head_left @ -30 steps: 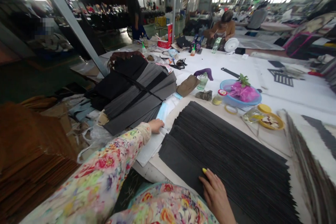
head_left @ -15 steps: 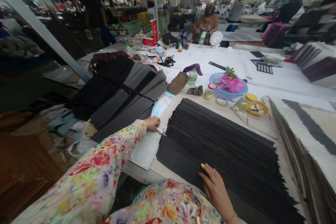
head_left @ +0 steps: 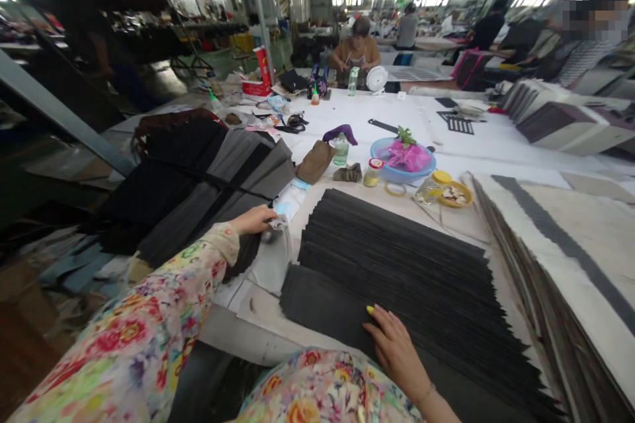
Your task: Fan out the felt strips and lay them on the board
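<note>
White surface [head_left: 496, 145] bearing fanned black sheets [head_left: 407, 258] at centre, a grey-black stack [head_left: 208, 178] at left, pale boards [head_left: 560, 258] at right; beyond, a blue bowl [head_left: 397, 178], yellow dish [head_left: 469, 199] and bottle [head_left: 340, 149].

Hands [head_left: 255, 219] [head_left: 397, 347] on pale sheet [head_left: 276, 256], black stack [head_left: 397, 258]

My left hand [head_left: 255, 219]: reached far ahead, fingers pinched closed.
My right hand [head_left: 397, 347]: close in, flat, palm down, fingers spread.
</note>
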Demonstrator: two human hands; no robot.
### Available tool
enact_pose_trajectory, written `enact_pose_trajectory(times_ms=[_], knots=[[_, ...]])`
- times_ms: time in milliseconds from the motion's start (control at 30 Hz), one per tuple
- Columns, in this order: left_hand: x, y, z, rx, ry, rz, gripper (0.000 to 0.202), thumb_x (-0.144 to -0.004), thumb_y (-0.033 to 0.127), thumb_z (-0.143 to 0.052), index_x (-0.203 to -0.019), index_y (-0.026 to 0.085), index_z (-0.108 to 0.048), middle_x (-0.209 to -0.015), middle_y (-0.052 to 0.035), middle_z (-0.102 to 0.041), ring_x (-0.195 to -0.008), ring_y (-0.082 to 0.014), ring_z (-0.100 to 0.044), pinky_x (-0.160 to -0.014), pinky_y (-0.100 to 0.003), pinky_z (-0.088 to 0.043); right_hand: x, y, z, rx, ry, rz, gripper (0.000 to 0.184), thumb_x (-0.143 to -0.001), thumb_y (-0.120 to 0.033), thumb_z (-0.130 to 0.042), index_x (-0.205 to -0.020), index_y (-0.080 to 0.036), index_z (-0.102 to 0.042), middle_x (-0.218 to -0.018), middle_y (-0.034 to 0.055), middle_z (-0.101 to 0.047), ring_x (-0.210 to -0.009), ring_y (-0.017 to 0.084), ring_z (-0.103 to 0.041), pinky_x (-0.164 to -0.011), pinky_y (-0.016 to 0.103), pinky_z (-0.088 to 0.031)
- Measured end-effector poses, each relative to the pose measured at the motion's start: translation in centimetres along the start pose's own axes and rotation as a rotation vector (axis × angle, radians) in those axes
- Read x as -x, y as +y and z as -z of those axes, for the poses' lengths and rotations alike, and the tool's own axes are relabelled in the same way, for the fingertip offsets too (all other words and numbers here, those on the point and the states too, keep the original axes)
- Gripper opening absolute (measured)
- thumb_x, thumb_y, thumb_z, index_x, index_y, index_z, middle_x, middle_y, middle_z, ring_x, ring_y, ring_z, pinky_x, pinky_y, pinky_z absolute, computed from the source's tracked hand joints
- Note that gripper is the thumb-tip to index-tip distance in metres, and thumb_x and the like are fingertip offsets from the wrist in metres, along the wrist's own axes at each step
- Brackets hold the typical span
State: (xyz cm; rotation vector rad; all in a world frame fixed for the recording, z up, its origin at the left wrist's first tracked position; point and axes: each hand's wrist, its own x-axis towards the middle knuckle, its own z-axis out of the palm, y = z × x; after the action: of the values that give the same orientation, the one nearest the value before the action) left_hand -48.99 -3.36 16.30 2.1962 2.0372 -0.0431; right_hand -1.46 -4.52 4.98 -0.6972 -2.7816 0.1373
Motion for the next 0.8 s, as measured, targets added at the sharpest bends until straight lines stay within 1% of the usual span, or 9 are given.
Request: enact_pose_trajectory(times_ms=[133, 200, 300, 400, 533, 600, 667, 733, 800], knots=[[-0.4, -0.1, 5.5, -0.029, 0.273, 0.011, 0.026, -0.077, 0.036, -0.045, -0.08, 0.015, -0.06, -0.078, -0.0038, -0.058, -0.078, -0.0164, -0.048, -0.074, -0.025, -0.036, 0.0, 0.1, 0.4, -0.013, -0.009, 0.028, 0.054, -0.067, 0.001, -0.038, -0.109, -0.027, -0.056, -0.129, 0.0041, -0.047, -0.124, 0.019, -0.035, -0.1, 0.04, -0.035], [-0.3, 1.3, 8.9, -0.07, 0.316, -0.041, 0.025, -0.076, 0.035, -0.047, -0.078, 0.015, -0.06, -0.078, -0.0034, -0.058, -0.079, -0.016, -0.047, -0.076, -0.025, -0.035, 0.1, 0.3, 0.6, -0.047, -0.012, 0.048, 0.054, -0.068, 0.001, -0.037, -0.11, -0.026, -0.056, -0.13, 0.0049, -0.047, -0.125, 0.019, -0.034, -0.1, 0.04, -0.035], [0.7, 5.3, 14.1, -0.121, 0.352, -0.12, 0.022, -0.074, 0.035, -0.048, -0.075, 0.016, -0.059, -0.075, -0.0025, -0.058, -0.08, -0.0162, -0.047, -0.076, -0.026, -0.036, 0.3, 0.5, 0.8, -0.138, -0.01, 0.037, 0.047, -0.073, -0.002, -0.038, -0.11, -0.025, -0.056, -0.129, 0.0067, -0.047, -0.122, 0.02, -0.038, -0.099, 0.04, -0.037], [2.6, 10.5, 18.6, -0.109, 0.371, -0.162, 0.022, -0.074, 0.036, -0.048, -0.075, 0.017, -0.059, -0.076, -0.0022, -0.057, -0.082, -0.0167, -0.048, -0.074, -0.025, -0.036, -0.1, 0.7, 1.9, -0.297, 0.044, -0.077, 0.033, -0.081, -0.014, -0.041, -0.109, -0.024, -0.057, -0.126, 0.0088, -0.049, -0.118, 0.021, -0.043, -0.096, 0.038, -0.041], [4.0, 16.6, 22.2, 0.022, 0.287, -0.199, 0.026, -0.071, 0.04, -0.052, -0.078, 0.017, -0.059, -0.078, -0.0004, -0.055, -0.076, -0.0142, -0.049, -0.068, -0.023, -0.038, -1.9, 1.0, 6.7, -0.571, 0.205, -0.299, 0.041, -0.081, -0.032, -0.049, -0.122, -0.026, -0.046, -0.133, 0.0082, -0.041, -0.123, 0.023, -0.037, -0.1, 0.043, -0.035], [2.8, 18.9, 21.7, 0.13, 0.153, -0.202, 0.029, -0.07, 0.042, -0.053, -0.082, 0.016, -0.059, -0.08, 0.0009, -0.055, -0.075, -0.0129, -0.05, -0.067, -0.022, -0.038, -2.9, 1.5, 9.7, -0.775, 0.337, -0.371, 0.048, -0.082, -0.037, -0.048, -0.128, -0.027, -0.037, -0.136, 0.0072, -0.036, -0.126, 0.023, -0.032, -0.103, 0.044, -0.031], [0.0, 20.5, 19.0, 0.249, 0.004, -0.223, 0.03, -0.071, 0.042, -0.052, -0.085, 0.016, -0.059, -0.08, 0.0023, -0.056, -0.075, -0.0128, -0.051, -0.067, -0.021, -0.037, -3.8, 2.7, 11.8, -1.006, 0.441, -0.43, 0.046, -0.086, -0.041, -0.038, -0.129, -0.026, -0.035, -0.135, 0.0071, -0.039, -0.123, 0.021, -0.036, -0.1, 0.042, -0.035], [-3.8, 21.7, 14.3, 0.356, -0.11, -0.249, 0.031, -0.072, 0.042, -0.052, -0.088, 0.016, -0.059, -0.079, 0.003, -0.057, -0.073, -0.0131, -0.052, -0.065, -0.021, -0.038, -4.2, 4.4, 12.0, -1.127, 0.459, -0.523, 0.044, -0.087, -0.044, -0.031, -0.126, -0.024, -0.04, -0.131, 0.0079, -0.044, -0.119, 0.02, -0.042, -0.096, 0.039, -0.04], [-7.5, 22.4, 8.8, 0.416, -0.174, -0.231, 0.029, -0.072, 0.037, -0.054, -0.091, 0.016, -0.06, -0.084, 0.0008, -0.058, -0.077, -0.0149, -0.054, -0.068, -0.022, -0.04, -4.3, 6.3, 10.5, -1.07, 0.393, -0.651, 0.045, -0.084, -0.048, -0.036, -0.119, -0.021, -0.048, -0.124, 0.0094, -0.05, -0.114, 0.022, -0.046, -0.092, 0.039, -0.043]])
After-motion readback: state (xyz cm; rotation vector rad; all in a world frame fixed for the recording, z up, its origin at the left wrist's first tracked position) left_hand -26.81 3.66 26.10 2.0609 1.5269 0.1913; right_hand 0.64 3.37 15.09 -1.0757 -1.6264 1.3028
